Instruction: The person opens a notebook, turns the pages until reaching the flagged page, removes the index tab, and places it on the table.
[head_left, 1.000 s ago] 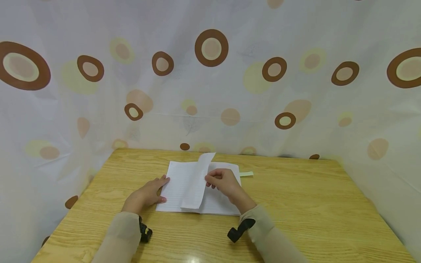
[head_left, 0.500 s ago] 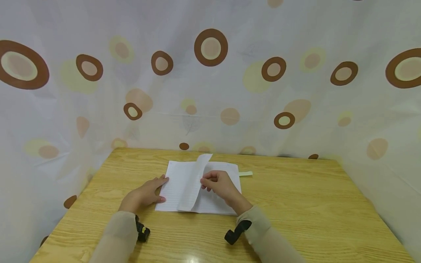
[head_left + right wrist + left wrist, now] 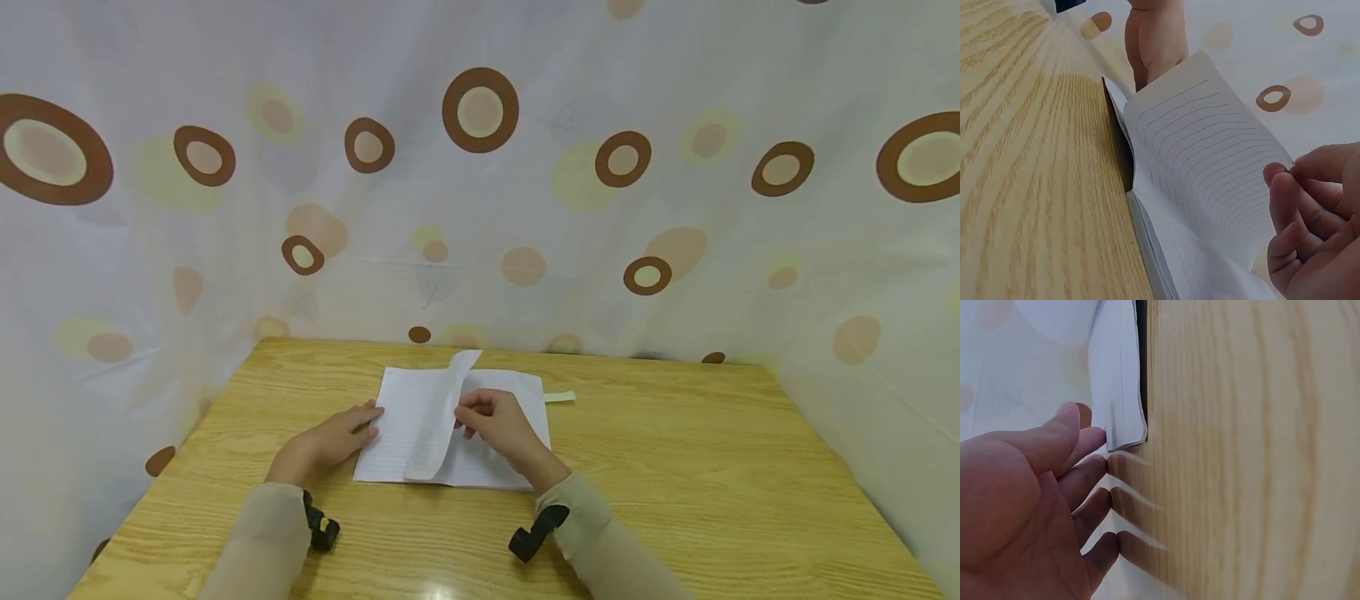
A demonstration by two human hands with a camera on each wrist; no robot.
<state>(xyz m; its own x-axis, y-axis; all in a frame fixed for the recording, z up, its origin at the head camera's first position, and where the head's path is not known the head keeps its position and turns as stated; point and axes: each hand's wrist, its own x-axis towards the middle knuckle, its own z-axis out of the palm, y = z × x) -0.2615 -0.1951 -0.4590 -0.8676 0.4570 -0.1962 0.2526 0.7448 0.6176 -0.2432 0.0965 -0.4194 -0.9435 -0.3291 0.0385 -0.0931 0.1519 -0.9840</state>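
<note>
An open lined notebook [image 3: 401,417] lies on the wooden table. One of its pages [image 3: 437,425] stands raised near the middle and curves over to the left. My right hand [image 3: 501,421] pinches the edge of that page between thumb and forefinger; the right wrist view shows the lined page [image 3: 1210,137] running up to the fingertips of the right hand [image 3: 1316,212]. My left hand [image 3: 330,439] rests at the notebook's left edge with its fingers stretched out. In the left wrist view, the fingers of the left hand [image 3: 1041,481] meet the table beside the notebook's corner [image 3: 1124,419].
A pale green strip [image 3: 559,397] sticks out from the notebook's right side. Behind the table [image 3: 675,467] hangs a white curtain [image 3: 540,208] with brown and beige circles. Black straps with small devices [image 3: 538,533] sit on both wrists.
My right hand has moved a little to the left, carrying the raised page with it. My left hand stays at the notebook's left edge, its thumb shifted slightly up.
</note>
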